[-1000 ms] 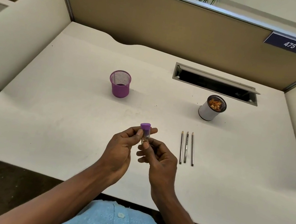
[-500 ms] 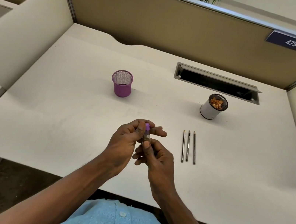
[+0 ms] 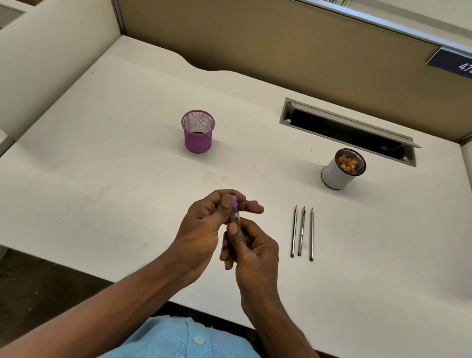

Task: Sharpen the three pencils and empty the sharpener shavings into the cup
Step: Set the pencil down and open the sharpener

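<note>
Above the near part of the counter (image 3: 97,187), the left hand (image 3: 200,230) pinches the purple cap end of the sharpener (image 3: 234,213) and the right hand (image 3: 256,255) grasps its clear lower end, so both grips hold it, while the three pencils (image 3: 301,234) lie side by side just right of the hands, with the white cup (image 3: 335,177) of shavings behind them.

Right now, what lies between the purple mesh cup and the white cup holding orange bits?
Only bare cream desk top with a few tiny dark specks between the purple mesh cup and the white cup; the head view shows it.
</note>
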